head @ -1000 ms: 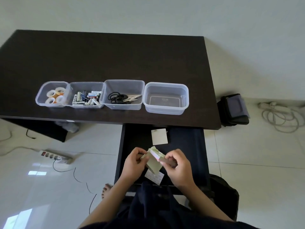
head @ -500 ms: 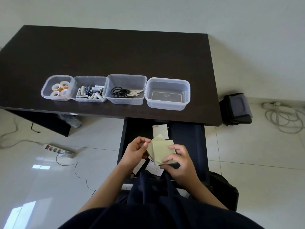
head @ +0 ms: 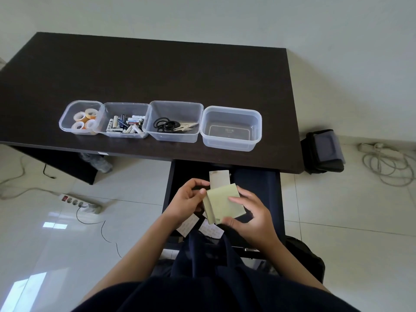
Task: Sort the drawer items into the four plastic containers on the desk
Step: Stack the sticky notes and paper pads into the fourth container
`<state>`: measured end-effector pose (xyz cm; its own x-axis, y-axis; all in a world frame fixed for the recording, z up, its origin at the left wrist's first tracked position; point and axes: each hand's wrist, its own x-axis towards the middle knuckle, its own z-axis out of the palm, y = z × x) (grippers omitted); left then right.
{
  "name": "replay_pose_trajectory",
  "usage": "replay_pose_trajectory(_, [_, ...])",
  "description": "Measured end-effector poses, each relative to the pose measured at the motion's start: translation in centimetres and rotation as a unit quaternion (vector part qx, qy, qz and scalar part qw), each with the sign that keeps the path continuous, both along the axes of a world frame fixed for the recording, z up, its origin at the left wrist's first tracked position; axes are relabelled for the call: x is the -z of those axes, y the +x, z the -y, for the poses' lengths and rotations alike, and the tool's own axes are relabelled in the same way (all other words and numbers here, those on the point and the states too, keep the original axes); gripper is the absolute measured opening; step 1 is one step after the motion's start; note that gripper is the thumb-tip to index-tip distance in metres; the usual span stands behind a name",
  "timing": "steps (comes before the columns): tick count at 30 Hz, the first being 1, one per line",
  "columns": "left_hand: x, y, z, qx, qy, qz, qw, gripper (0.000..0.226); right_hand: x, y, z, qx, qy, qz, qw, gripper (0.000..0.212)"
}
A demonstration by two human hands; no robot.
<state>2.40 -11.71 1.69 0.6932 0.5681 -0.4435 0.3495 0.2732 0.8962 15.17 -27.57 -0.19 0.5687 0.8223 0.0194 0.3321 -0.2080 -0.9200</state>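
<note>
Between both sets of fingers, left hand [head: 188, 199] pinching and right hand [head: 249, 212] gripping, sits the sticky-note pad [head: 225, 202] above the drawer [head: 258, 183]; squeeze it square, then lift it to the empty container [head: 231, 145] on the worktop [head: 157, 75].

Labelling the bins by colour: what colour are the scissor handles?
Black, on the scissors in the head view.

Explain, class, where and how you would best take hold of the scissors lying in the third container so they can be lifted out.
Grip the black handle loops of the scissors, coming straight down from above. The scissors lie flat in the third container, whose walls block any sideways approach. The handles sit towards the left, thick and rounded; the pale blades point right and would probably be thinner and harder to pinch.
</note>
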Motion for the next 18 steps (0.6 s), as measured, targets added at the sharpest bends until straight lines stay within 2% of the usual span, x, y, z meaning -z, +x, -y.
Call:
replay_pose_trajectory(3, [0.1,0.0,0.3,0.002,-0.008,0.01,1.0,0.015,0.3,-0.5,-0.4,0.055,0.011,-0.017,0.998,0.03])
replay_pose_trajectory(5, [0.1,-0.1,0.4,-0.005,-0.014,0.017,1.0,0.016,0.5,-0.8,-0.4,0.07,-0.002,-0.031,0.997,0.024])
replay_pose_trajectory(10, [0.5,-0.7,0.8,-0.005,-0.006,0.006,1.0,0.021,0.8,-2.2,-0.4,0.066,-0.029,-0.07,0.995,0.024])
replay_pose_trajectory(13, [0.4,-0.7,1.4,0.003,0.003,-0.011,1.0,0.028,1.1,-2.7,-0.6,0.071,-0.028,-0.036,0.996,0.029])
replay_pose_trajectory(18, [0.3,-0.1,1.7,-0.01,-0.039,0.024,0.999,0.036,1.5,-3.7,-1.8,0.125,-0.009,0.007,0.992,0.031])
